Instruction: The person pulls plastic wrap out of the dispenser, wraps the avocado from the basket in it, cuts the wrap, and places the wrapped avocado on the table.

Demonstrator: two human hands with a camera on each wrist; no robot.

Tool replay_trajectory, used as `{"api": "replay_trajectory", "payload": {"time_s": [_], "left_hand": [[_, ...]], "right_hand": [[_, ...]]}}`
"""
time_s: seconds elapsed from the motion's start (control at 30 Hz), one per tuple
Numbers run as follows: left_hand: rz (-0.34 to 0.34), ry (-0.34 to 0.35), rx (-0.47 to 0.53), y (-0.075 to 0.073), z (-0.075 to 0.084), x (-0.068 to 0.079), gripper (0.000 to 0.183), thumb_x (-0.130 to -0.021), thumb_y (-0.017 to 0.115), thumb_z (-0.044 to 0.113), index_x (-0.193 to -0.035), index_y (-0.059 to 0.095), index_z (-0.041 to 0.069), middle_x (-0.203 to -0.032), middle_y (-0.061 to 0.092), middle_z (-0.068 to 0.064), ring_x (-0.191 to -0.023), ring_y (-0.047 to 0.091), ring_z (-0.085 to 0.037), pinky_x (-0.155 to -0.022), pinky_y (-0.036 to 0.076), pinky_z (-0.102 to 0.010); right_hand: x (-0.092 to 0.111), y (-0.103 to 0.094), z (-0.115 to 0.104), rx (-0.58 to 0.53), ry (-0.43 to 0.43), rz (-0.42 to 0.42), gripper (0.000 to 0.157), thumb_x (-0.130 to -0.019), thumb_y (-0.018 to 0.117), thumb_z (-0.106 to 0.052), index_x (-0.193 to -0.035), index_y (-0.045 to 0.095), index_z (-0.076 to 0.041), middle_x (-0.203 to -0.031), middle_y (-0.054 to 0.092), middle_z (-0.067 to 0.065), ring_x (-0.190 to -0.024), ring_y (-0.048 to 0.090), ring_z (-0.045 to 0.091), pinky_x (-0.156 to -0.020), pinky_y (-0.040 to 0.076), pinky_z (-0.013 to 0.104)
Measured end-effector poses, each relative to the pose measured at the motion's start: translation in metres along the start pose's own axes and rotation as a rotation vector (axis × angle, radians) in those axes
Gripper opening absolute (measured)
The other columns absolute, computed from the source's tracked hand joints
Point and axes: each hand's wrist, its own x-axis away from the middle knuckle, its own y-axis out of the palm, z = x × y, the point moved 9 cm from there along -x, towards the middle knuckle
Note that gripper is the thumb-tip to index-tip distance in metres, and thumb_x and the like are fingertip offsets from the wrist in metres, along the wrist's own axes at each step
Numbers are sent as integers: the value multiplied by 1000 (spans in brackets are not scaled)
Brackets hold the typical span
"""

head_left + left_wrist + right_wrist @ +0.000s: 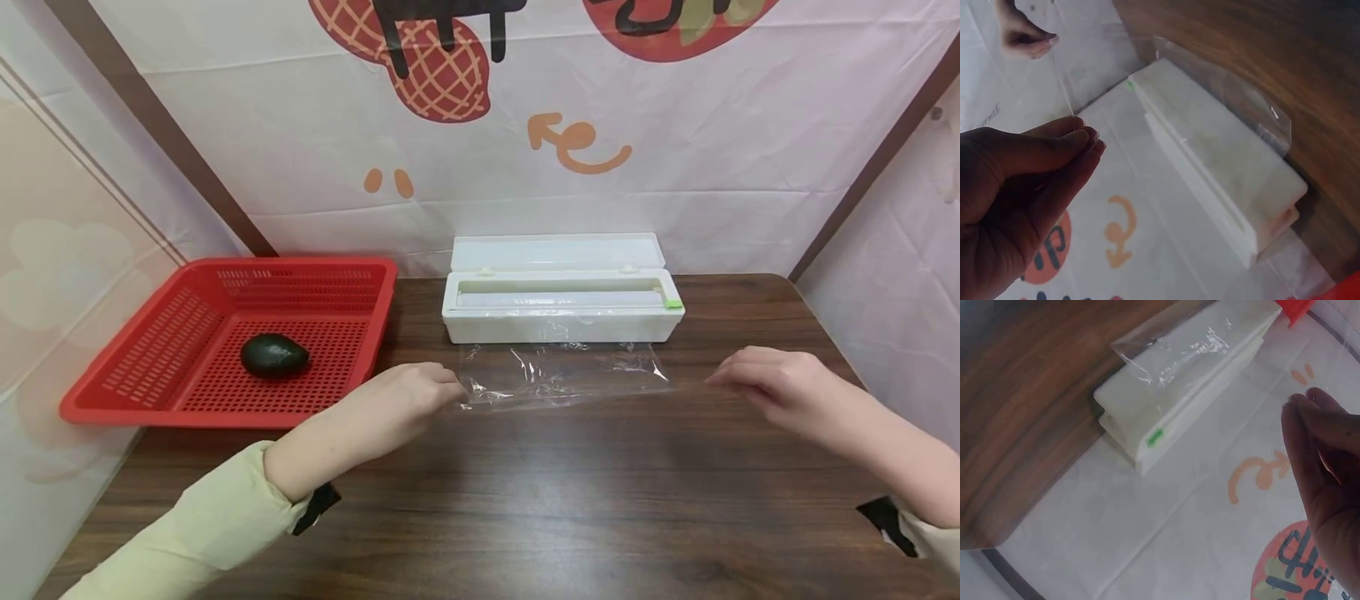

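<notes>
A white cling film dispenser box (pixel 558 327) stands at the back of the table, its lid (pixel 555 252) up and a roll (pixel 558 300) inside. Clear cling film (pixel 562 379) reaches out over its front edge, wrinkled and shiny. My left hand (pixel 405 404) is at the film's left corner, thumb and fingertips pinched together. Out beyond the film's right end, my right hand (pixel 787 387) pinches likewise, palm down. A thin taut edge of film runs between both sets of fingertips in the left wrist view, where the left hand (pixel 1035 169) shows close up.
To the left a red plastic basket (pixel 360 350) holds a dark green avocado (pixel 274 356). A green slider (pixel 672 304) sits at the box's right end. Behind the brown wooden table (pixel 570 517) hangs a printed white cloth (pixel 300 167).
</notes>
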Motion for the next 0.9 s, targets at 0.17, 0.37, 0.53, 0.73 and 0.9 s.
{"api": "replay_trajectory", "payload": {"time_s": [0.17,0.37,0.53,0.73,0.9], "left_hand": [[-101,2,11,21,3,3,30,-63,62,-17,-83,65,5,-76,62,-1,-70,61,-14,-63,51,-24],[-200,28,19,42,8,7,29,-61,63,-14,-82,65,7,-74,61,-1,-68,60,-13,-59,50,-24],[-220,65,18,51,14,10,26,-62,64,-12,-78,63,10,-70,58,1,-65,58,-11,-56,48,-22],[-245,81,22,61,17,14,28,-63,66,-10,-83,67,9,-77,61,2,-71,60,-10,-62,49,-21],[-265,107,41,72,21,18,27,-63,64,-11,-82,66,9,-74,59,4,-68,58,-9,-59,48,-19]], "right_hand": [[10,20,4,-53,33,-115,27,-96,44,-22,-79,65,-17,-78,62,-8,-70,58,5,-61,42,9],[19,40,0,-145,48,-216,41,-55,69,18,-78,65,-17,-75,62,-8,-67,57,2,-56,41,10],[26,52,-2,-221,80,-274,38,-59,69,18,-78,66,-15,-75,63,-6,-68,58,2,-56,42,9],[33,63,-2,-267,108,-312,36,-60,68,18,-79,67,-12,-75,64,-6,-67,58,1,-55,42,9],[41,76,-4,-308,115,-369,32,-61,67,19,-77,66,-9,-73,65,-2,-67,57,0,-53,43,11]]}}
